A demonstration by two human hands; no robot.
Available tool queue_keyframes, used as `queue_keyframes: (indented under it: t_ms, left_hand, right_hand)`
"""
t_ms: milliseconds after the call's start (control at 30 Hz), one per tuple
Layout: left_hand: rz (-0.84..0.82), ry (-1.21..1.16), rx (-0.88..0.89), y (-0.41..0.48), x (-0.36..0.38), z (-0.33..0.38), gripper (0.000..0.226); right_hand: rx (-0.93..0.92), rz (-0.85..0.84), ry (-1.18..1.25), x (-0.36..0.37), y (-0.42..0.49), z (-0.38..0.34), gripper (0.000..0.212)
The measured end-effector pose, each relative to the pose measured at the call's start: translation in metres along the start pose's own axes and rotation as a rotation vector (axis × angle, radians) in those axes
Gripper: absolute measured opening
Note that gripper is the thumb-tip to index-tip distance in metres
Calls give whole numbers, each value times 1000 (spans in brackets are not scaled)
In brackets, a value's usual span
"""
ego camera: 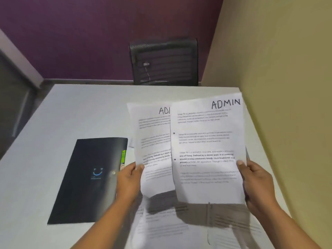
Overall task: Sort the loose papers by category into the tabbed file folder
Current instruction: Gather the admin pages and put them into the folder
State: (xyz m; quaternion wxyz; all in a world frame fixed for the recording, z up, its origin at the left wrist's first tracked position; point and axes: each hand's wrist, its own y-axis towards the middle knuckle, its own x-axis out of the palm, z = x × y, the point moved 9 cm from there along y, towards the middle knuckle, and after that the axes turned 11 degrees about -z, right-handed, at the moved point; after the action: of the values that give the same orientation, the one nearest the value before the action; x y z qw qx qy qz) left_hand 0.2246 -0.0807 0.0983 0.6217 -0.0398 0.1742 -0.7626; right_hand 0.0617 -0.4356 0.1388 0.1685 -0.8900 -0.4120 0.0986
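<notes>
I hold two printed sheets up above the table. My right hand [251, 178] pinches the right edge of a sheet [206, 150] headed ADMIN in handwriting. My left hand [130, 178] pinches the left edge of a second sheet [152, 144]; its heading shows only "AD", since the first sheet overlaps it. The dark tabbed file folder [86, 180] lies closed on the table to the left, with green and pale tabs [123, 157] sticking out of its right edge. More loose papers [170, 227] lie flat on the table under the raised sheets.
The white table [53, 114] runs to a beige wall on the right and a purple wall behind. A black mesh chair [164, 62] stands at the table's far edge.
</notes>
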Motion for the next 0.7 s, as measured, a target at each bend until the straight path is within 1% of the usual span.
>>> queue_keyframes:
  t_ms: [100, 167, 233, 300, 400, 433, 567, 700]
  left_hand:
    - [-82, -182, -36, -27, 15, -9, 13]
    - [-148, -291, -63, -43, 25, -14, 15]
    - [-211, -374, -87, -54, 33, -19, 22]
    - [-259, -385, -104, -64, 37, -23, 29]
    - [-288, -376, -105, -75, 36, -23, 39]
    - [-290, -383, -100, -78, 35, -22, 39]
    - [-270, -415, -124, -84, 32, -13, 21]
    - [-222, -390, -99, -81, 27, -12, 22]
  right_hand:
    - [66, -107, -74, 22, -18, 18, 15]
    - [118, -209, -128, 35, -29, 30, 12]
    - [185, -315, -133, 47, -40, 39, 13]
    - [197, -390, -138, 54, -50, 40, 13]
    - [118, -404, -162, 53, -59, 31, 13]
    - [105, -405, -148, 52, -61, 31, 14]
    - [84, -418, -127, 50, -65, 31, 18]
    - [56, -430, -151, 49, -67, 35, 23]
